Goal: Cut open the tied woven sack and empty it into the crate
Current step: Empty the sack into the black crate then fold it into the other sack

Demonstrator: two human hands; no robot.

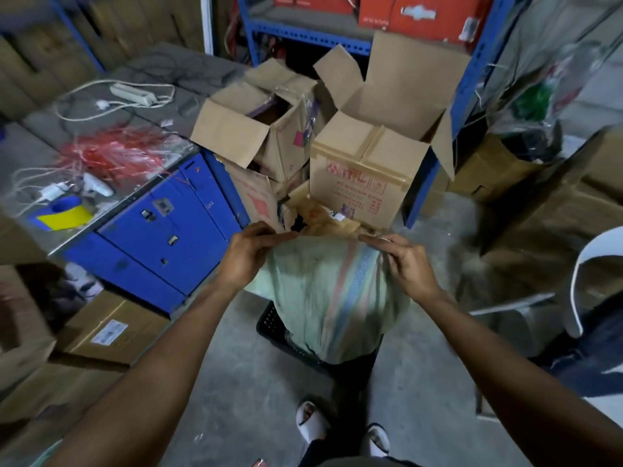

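Note:
A pale green woven sack [323, 294] with red and blue stripes hangs in front of me over a black plastic crate [273, 323] on the floor. My left hand [247, 256] pinches the sack's upper left corner. The upper right corner is pinched by my right hand [403, 264]. Both hands hold the top edge stretched flat between them. The sack's lower end drops into the crate and hides most of it. No cutting tool shows in either hand.
Open cardboard boxes [360, 176] stand just behind the sack below a blue shelf rack [472, 72]. A blue metal cabinet [161, 237] with a cluttered top is at left. More boxes [108, 328] sit at lower left, and a white chair [586, 264] at right.

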